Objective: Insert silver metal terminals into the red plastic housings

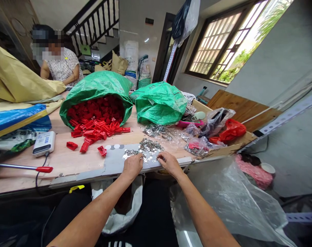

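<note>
Head view, and the heap of small silver metal pieces (151, 145) sits just beyond and between my left hand (133, 165) and right hand (170, 164), fingertips bunched close on both, whether clamped on a piece I can't tell.

Not making out anything between the fingers of the left hand (133, 166) or the right hand (170, 164) at the worktop's (63, 151) near edge: too small to tell. Not telling single shapes apart in the metal pieces (151, 145) either. Seeing little of the red parts (96, 128) deep inside the open green sack (102, 81). Missing the co-worker's (66, 65) hands behind the tan sheet (22, 77); getting only a blurred head. Seeing the blue bag (19, 118) cut off at the left.
</note>
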Demonstrator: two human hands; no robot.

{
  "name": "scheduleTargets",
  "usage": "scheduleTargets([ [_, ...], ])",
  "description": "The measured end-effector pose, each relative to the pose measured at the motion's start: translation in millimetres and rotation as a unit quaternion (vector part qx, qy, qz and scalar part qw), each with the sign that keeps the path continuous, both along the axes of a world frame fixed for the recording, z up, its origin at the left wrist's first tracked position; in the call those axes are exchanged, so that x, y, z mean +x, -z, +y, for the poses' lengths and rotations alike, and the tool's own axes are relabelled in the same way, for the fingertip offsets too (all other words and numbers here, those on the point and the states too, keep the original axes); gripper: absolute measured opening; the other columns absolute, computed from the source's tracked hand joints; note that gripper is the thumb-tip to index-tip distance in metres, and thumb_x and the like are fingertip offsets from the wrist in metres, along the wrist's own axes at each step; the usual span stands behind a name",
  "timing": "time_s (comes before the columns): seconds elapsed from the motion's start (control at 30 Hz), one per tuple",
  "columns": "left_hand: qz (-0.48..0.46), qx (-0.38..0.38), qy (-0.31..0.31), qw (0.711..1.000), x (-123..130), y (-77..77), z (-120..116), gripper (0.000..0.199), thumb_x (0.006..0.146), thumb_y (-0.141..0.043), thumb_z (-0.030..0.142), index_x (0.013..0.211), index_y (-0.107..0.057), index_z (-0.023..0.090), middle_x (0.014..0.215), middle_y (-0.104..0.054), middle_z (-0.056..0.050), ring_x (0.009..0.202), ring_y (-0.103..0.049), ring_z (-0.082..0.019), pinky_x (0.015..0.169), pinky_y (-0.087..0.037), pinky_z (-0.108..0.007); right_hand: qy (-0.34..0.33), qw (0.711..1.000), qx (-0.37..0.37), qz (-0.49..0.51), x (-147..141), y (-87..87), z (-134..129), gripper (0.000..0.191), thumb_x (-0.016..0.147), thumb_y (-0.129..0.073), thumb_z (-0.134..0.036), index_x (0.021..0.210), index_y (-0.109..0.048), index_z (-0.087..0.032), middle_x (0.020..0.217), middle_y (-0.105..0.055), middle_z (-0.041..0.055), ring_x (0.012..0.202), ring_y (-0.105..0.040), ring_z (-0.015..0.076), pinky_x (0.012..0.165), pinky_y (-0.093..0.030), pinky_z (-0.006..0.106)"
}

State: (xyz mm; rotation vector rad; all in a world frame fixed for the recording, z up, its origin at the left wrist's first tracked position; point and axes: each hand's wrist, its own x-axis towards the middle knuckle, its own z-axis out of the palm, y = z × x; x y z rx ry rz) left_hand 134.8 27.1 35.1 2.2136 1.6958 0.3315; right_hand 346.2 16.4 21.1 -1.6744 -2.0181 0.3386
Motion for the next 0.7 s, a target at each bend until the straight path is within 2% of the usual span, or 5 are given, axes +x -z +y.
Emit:
scheduleTargets([
  [0.2, 0.006, 0.005, 0.001, 1.000, 0.1, 3.0, 0.7, 0.029, 0.090, -0.041, 0.032, 0.109, -0.063, 0.027, 0.096, -0.072, -0.008, 0.092, -0.065, -0.023, 0.077, -0.046, -0.033, -0.005, 1.000, -0.008, 0.020, 7.2, 3.1, 0.4, 0.019, 0.079, -0.052, -0.018, 0.089, -0.067, -0.023, 0.089, -0.066, 0.0022, 0.082, -0.058, 0.0166, 0.077, -0.043, 0.028],
  [0.33, 0.011, 0.007, -0.001, 1.000, 0.5, 4.2, 1.0, 0.029, 0.090, -0.041, 0.032, 0.108, -0.063, 0.027, 0.096, -0.072, -0.007, 0.092, -0.065, -0.023, 0.076, -0.046, -0.032, 0.030, 0.999, -0.003, 0.046, 10.8, 3.2, -0.7, 0.021, 0.081, -0.050, -0.021, 0.095, -0.066, -0.021, 0.091, -0.066, 0.0039, 0.078, -0.058, 0.0167, 0.075, -0.044, 0.029],
  [0.5, 0.013, 0.005, -0.002, 1.000, 0.7, 5.3, 1.4, 0.030, 0.090, -0.041, 0.030, 0.110, -0.062, 0.027, 0.097, -0.072, -0.007, 0.093, -0.065, -0.022, 0.079, -0.046, -0.031, 0.057, 0.997, -0.002, 0.050, 13.2, 4.5, -1.6, 0.017, 0.079, -0.052, -0.023, 0.090, -0.065, -0.020, 0.086, -0.066, 0.0038, 0.079, -0.059, 0.0177, 0.074, -0.045, 0.028],
  [0.7, 0.014, 0.008, 0.001, 1.000, 0.6, 5.4, 0.5, 0.030, 0.091, -0.040, 0.031, 0.110, -0.062, 0.027, 0.098, -0.072, -0.007, 0.093, -0.065, -0.022, 0.080, -0.046, -0.032, 0.105, 0.993, 0.001, 0.047, 13.8, 9.0, 2.7, 0.019, 0.080, -0.050, -0.021, 0.090, -0.065, -0.020, 0.090, -0.067, 0.0054, 0.080, -0.060, 0.0191, 0.076, -0.045, 0.031],
])
